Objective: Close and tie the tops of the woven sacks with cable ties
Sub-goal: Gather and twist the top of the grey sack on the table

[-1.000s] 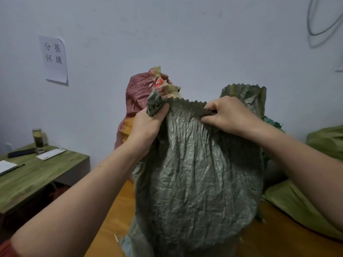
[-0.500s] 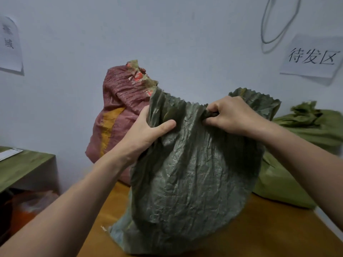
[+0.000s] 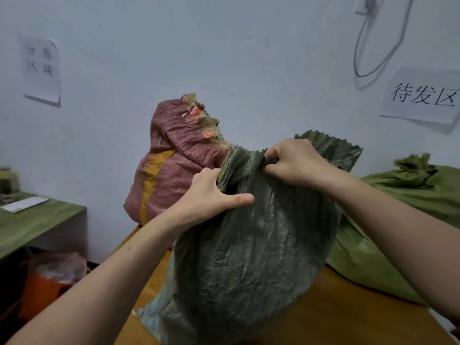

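Note:
A full dark green woven sack (image 3: pixel 251 260) stands on the orange-brown table (image 3: pixel 348 317) right in front of me. My left hand (image 3: pixel 211 195) grips the gathered left part of its zigzag-cut top, thumb stretched across the front. My right hand (image 3: pixel 293 163) pinches a bunched fold of the top edge, with a loose flap (image 3: pixel 331 148) of the rim standing up behind it. No cable tie shows.
A red woven sack (image 3: pixel 174 165) with a yellow stripe stands behind against the wall. A light green sack (image 3: pixel 410 195) lies at the right. A green side table (image 3: pixel 37 222) is at the left, an orange bin (image 3: pixel 47 280) under it. Two paper signs and a cable hang on the wall.
My left hand slid down from the top corner and bunched the sack's edge toward my right hand. The sack's mouth is narrower. The view swung around.

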